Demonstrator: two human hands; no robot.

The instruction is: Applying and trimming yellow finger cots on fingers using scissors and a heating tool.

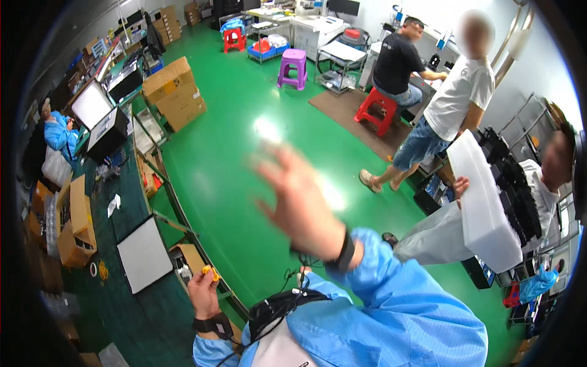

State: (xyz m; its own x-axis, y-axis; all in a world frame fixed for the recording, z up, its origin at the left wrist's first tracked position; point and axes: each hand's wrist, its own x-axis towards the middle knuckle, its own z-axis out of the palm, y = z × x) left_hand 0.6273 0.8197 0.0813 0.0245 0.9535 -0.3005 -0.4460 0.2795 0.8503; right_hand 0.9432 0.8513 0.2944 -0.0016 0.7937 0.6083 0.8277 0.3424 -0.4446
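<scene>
One left hand (205,296), closed on a small yellow-orange item (212,273) of unclear kind, held at its fingertips near the dark green surface (119,315). One right hand (306,211), blurred, fingers spread wide, raised. One pale flat panel (145,254), lying on the surface. One open cardboard carton (84,214) stands left of the panel.

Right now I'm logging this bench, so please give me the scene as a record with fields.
Left hand: grip closed on a small yellow item, kind unclear
Right hand: raised, fingers spread, motion-blurred
Bench: dark green top; flat white panel, cardboard box
Person at right: holding a white block
Floor: green
</scene>
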